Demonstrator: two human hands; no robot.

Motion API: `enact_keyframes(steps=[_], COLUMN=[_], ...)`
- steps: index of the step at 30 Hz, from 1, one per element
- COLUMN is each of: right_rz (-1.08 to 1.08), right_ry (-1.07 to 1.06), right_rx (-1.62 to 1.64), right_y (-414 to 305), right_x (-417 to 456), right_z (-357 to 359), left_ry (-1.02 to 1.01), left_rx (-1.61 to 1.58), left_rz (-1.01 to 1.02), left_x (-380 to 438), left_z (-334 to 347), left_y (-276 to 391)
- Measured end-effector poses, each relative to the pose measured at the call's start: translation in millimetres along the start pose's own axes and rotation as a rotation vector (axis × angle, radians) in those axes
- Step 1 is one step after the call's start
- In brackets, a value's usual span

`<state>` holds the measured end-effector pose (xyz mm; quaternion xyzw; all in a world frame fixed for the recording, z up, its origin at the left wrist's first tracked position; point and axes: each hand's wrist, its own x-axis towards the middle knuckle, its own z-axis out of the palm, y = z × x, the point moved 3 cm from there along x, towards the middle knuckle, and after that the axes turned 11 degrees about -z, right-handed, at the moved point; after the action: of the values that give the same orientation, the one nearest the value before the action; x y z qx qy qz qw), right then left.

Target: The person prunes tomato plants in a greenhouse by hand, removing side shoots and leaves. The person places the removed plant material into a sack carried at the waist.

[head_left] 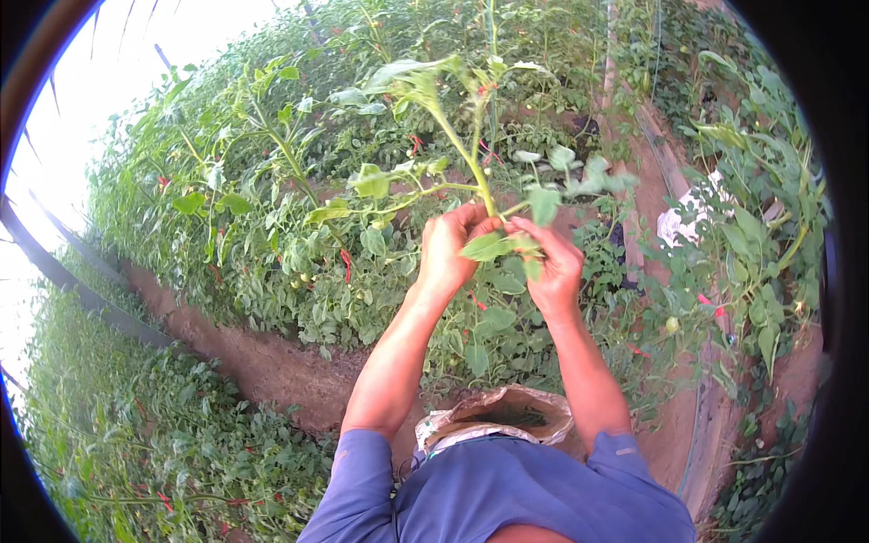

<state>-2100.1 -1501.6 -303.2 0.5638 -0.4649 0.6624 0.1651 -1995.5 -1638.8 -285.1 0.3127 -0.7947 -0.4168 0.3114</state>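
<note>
A tomato plant's thick green stem rises in front of me, its leafy top slightly blurred. My left hand is closed around this stem just below a fork of side branches. Close against it, my right hand pinches the base of a leaf stalk on the stem's right side. Blurred leaflets spread from that stalk. Another leaf hangs in front of the fingers and partly hides what they hold. Below my hands, at my waist, an open woven sack shows dark green matter inside.
Rows of tomato plants with red ties and small green fruit stand ahead. A soil path runs at left, beside more plants. On the right are a white bag, a hose and overhanging foliage.
</note>
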Motion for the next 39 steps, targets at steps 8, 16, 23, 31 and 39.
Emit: enact_keyframes(steps=[8, 16, 23, 31, 39], right_rz=[0.122, 0.035, -0.550, -0.782, -0.949], right_ry=[0.172, -0.163, -0.583, -0.566, -0.615], right_rx=[0.264, 0.222, -0.443, -0.629, -0.667], right_y=[-30.6, -46.7, -66.6, -59.9, -70.7], right_x=[13.9, 137.7, 183.3, 187.4, 178.1], right_z=[-25.5, -12.4, 1.9, 9.9, 2.2], left_ry=[-0.097, 0.008, -0.012, -0.053, -0.084], left_rx=[-0.097, -0.745, -0.775, -0.737, -0.742], left_rz=[0.020, -0.064, -0.083, -0.101, -0.065], left_x=[6.2, 14.0, 6.1, -0.4, -3.6], left_z=[-0.7, -6.8, -9.5, -20.0, -27.4], left_y=[-7.2, 17.8, 17.2, 18.0, 15.1])
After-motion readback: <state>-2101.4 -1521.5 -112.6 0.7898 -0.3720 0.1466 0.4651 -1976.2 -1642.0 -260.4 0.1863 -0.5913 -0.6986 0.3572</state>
